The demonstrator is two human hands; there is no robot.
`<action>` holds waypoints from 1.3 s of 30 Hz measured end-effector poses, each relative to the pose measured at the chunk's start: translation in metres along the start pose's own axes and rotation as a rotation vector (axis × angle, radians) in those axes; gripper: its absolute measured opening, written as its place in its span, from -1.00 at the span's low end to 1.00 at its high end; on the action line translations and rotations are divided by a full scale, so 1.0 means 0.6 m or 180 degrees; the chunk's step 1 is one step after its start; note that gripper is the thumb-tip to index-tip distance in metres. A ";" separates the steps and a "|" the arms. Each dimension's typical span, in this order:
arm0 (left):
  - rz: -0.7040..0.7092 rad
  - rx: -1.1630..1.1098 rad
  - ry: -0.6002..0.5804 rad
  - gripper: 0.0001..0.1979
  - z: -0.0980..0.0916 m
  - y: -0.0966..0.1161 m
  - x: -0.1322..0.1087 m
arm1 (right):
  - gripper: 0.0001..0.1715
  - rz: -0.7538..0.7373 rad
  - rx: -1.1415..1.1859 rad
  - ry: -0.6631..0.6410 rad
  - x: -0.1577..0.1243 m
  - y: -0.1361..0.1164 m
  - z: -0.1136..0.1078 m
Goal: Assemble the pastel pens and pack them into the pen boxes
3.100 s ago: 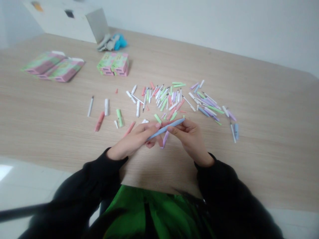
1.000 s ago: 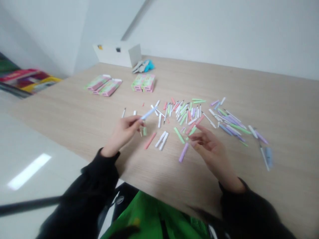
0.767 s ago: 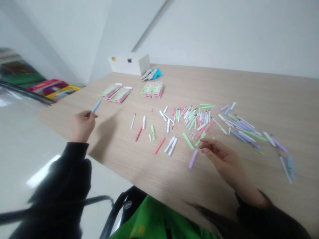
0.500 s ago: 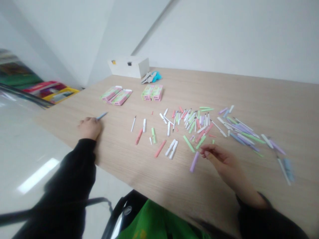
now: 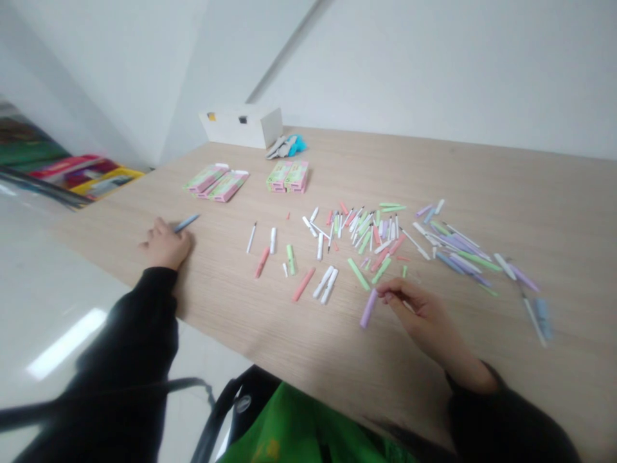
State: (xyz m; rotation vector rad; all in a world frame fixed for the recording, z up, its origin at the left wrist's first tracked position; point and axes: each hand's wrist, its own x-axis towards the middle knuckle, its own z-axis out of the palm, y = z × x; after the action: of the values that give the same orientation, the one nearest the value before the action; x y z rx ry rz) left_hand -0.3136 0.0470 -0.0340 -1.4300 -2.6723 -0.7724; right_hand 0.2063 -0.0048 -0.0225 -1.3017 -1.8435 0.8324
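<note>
Blue, the slim pen [image 5: 187, 223] that hung in the air a second ago now lies low at the left of the tabletop [image 5: 231, 302], well apart from the loose pieces, so it seems to have been set aside from them. The left hand [image 5: 166, 244] rests palm down beside it, fingers more spread than half a second ago; whether it has let go I cannot tell. Counting rightwards: two flat pink-and-green cartons [image 5: 207, 179] on top of a stack, one dark-tipped refill [image 5: 251, 237], one coral barrel [image 5: 261, 262], one white cap [image 5: 273, 240], one small white plug [image 5: 285, 270], two upright-stacked cartons [image 5: 295, 173] on top, one green cap [image 5: 290, 260], one coral tube [image 5: 303, 284] and two white tubes [image 5: 326, 285]. The central heap [image 5: 366, 228] overlaps too much to count. One purple tube [image 5: 368, 308] lies at the fingertips of the right hand [image 5: 418, 310], thumb and fingers nearly closed; touch or grip cannot be told. Beyond are a second uncounted heap [image 5: 463, 244], one white refill [image 5: 534, 321] and one blue cap [image 5: 542, 318]
</note>
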 end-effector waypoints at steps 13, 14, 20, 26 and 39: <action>0.0880 0.0046 -0.1391 -0.61 -0.006 0.180 -0.172 | -0.81 -0.0284 -0.0108 -0.0024 -0.002 0.009 0.008; 0.0898 0.0187 -0.1477 -0.59 0.003 0.187 -0.182 | -0.81 -0.0306 -0.0119 -0.0035 -0.003 0.010 0.009; 0.1045 0.0159 -0.1437 -0.63 0.041 0.173 -0.187 | -0.79 -0.0563 -0.0217 -0.0094 -0.001 0.010 -0.009; 0.0834 -0.0381 -0.1218 -0.61 0.045 0.149 -0.199 | -0.75 -0.0832 -0.0810 -0.0840 0.074 -0.035 -0.023; 0.0513 -0.1958 -0.1045 -0.63 0.046 0.127 -0.212 | -0.69 -0.0523 -0.1977 -0.1149 0.445 -0.098 0.219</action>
State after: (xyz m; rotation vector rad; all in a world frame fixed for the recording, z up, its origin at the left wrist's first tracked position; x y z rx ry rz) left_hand -0.1737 -0.0051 -0.0569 -2.0222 -2.6002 -1.5601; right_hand 0.0057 0.2207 0.0063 -1.3916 -2.5961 0.4312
